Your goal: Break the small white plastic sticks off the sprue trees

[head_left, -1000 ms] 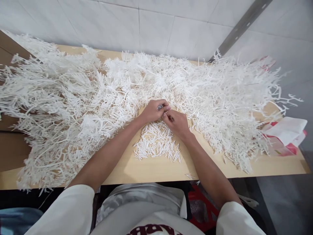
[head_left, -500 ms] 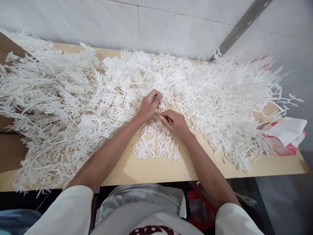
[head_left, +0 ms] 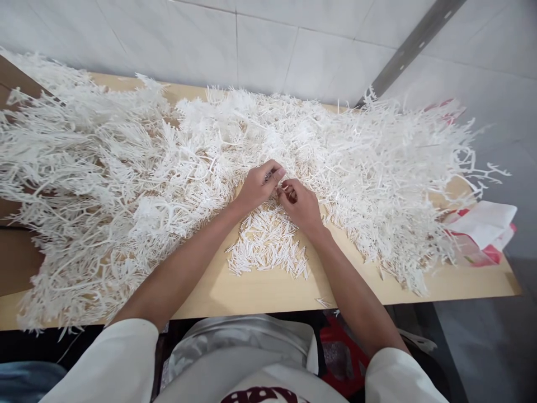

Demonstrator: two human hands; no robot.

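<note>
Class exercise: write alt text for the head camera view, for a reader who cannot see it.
A person's left hand and right hand meet fingertip to fingertip over a small pile of short white sticks on a wooden table. Tangled white branching plastic pieces cover the tabletop behind them.

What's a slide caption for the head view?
Left hand and right hand pinch a small white piece over loose sticks, amid branched white plastic.

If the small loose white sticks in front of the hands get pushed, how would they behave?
The small white sticks look thin and light, so they would probably scatter rather than move together. Lying flat on the smooth table, they would likely slide easily.
</note>
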